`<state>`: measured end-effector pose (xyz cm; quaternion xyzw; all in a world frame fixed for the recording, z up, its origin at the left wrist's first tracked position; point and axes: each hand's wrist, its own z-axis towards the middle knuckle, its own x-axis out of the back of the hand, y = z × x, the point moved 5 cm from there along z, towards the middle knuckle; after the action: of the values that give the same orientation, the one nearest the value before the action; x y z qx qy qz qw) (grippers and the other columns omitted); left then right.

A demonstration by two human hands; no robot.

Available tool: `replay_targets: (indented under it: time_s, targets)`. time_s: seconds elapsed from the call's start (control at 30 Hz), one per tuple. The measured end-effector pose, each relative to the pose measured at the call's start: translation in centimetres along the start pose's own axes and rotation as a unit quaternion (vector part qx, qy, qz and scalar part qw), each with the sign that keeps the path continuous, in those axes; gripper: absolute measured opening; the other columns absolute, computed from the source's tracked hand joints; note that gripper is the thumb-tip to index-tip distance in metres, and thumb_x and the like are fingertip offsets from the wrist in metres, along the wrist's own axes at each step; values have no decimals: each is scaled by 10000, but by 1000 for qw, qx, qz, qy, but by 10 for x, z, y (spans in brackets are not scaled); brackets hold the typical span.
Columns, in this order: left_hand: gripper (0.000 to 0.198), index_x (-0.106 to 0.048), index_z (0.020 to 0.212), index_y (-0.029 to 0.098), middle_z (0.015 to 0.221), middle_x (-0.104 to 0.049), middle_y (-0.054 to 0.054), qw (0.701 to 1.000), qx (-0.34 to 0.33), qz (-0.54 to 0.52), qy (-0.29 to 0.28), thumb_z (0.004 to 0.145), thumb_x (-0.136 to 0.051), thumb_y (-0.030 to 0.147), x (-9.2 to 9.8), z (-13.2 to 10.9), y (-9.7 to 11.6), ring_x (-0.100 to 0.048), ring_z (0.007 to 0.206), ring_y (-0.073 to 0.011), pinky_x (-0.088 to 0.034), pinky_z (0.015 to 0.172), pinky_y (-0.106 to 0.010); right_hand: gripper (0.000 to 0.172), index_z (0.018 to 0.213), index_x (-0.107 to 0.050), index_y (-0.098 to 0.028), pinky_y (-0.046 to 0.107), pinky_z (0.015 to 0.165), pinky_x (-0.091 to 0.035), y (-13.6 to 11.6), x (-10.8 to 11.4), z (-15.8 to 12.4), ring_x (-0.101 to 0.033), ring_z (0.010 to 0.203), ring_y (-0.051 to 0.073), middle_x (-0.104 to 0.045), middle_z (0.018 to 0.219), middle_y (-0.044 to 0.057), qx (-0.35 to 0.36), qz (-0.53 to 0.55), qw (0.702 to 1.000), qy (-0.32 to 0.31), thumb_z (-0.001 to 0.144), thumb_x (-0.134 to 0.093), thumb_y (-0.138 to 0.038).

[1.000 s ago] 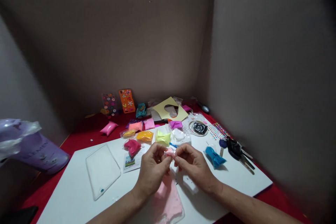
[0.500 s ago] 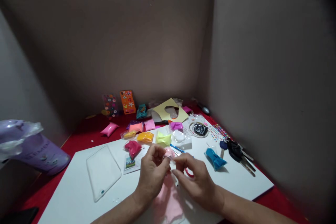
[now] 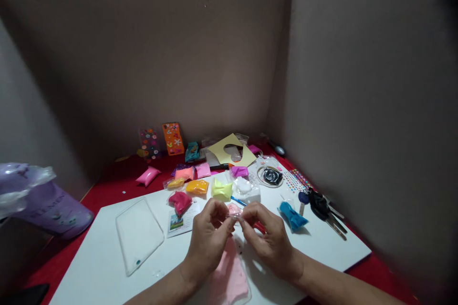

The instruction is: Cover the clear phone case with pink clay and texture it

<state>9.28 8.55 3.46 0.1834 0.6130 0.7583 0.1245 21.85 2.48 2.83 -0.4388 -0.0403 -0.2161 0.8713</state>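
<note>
Both hands meet over the white board [image 3: 96, 248]. My left hand [image 3: 209, 238] is closed, pinching the left side of a small clear packet with light pink material [image 3: 234, 209]. Thumb and finger of my right hand [image 3: 266, 240] pinch the same packet from the right. Below them lies a clear case [image 3: 248, 290] partly covered with a sheet of light pink material [image 3: 229, 274], its upper end partly hidden by the hands. Red-handled scissors [image 3: 260, 227] show behind my right hand.
Clay packets in several colours, such as yellow [image 3: 222, 190] and blue [image 3: 293, 217], lie beyond the hands. Keys [image 3: 320, 205] rest at right, a clear case [image 3: 139, 233] at left. A purple tumbler [image 3: 53, 205] leans at far left. Decorated phone cases [image 3: 173, 138] stand at the back.
My right hand has moved slightly left and up, its fingertips now meeting the left hand's at the packet. The view has shifted slightly.
</note>
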Motion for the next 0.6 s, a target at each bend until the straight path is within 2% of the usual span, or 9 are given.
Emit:
replay_targets:
  time_s: [0.07, 0.13, 0.2, 0.27, 0.37, 0.47, 0.6]
  targets:
    - [143, -514, 674, 170, 638, -510, 25, 1000, 0, -5, -5, 743, -637, 196, 2, 1, 1, -502, 577, -109, -437, 522, -215, 72, 805, -525, -193, 289, 594, -404, -1, 1, 0, -481, 646, 141, -486, 708, 2, -5, 11, 1000, -3, 824, -523, -123]
    - [137, -542, 687, 160, 633, -544, 16, 998, 32, -47, -22, 739, -652, 223, 1, 4, 0, -521, 552, -113, -450, 508, -227, 51, 853, -523, -195, 302, 633, -423, -3, 3, 1, -501, 708, 154, -501, 777, 21, -14, 24, 1000, -1, 843, -498, -151]
    - [160, -555, 687, 150, 599, -561, 14, 990, 78, -107, -40, 729, -674, 249, 0, 7, -4, -530, 518, -112, -446, 477, -225, 148, 1000, -506, -195, 298, 637, -442, -3, 5, 3, -519, 792, 167, -512, 953, 66, -32, 40, 999, -7, 853, -493, -186]
    - [178, -560, 687, 144, 574, -579, 15, 978, 111, -163, -64, 707, -702, 250, -2, 9, -7, -532, 477, -102, -431, 448, -210, 277, 1111, -474, -203, 281, 614, -455, 0, 2, 5, -530, 818, 165, -485, 1085, 90, -66, 82, 994, -37, 841, -530, -230]
    - [188, -572, 697, 139, 559, -603, 9, 964, 138, -207, -91, 672, -735, 230, -5, 10, -12, -547, 455, -98, -423, 429, -192, 230, 1034, -515, -205, 276, 635, -463, 6, -2, 7, -539, 774, 149, -519, 999, 58, -110, 148, 980, -78, 824, -574, -280]
    - [189, -588, 702, 132, 531, -615, -7, 956, 171, -215, -102, 651, -744, 227, -6, 10, -15, -557, 442, -101, -423, 411, -178, 144, 926, -516, -197, 276, 658, -458, 11, -3, 7, -532, 733, 135, -529, 855, 19, -127, 166, 975, -77, 828, -579, -282]
    - [189, -584, 710, 143, 491, -600, 13, 940, 227, -239, -86, 613, -741, 187, -6, 9, -17, -509, 355, -81, -383, 348, -158, 135, 896, -496, -196, 260, 645, -442, 16, -4, 6, -510, 706, 119, -515, 821, 4, -140, 188, 970, -70, 818, -585, -261]
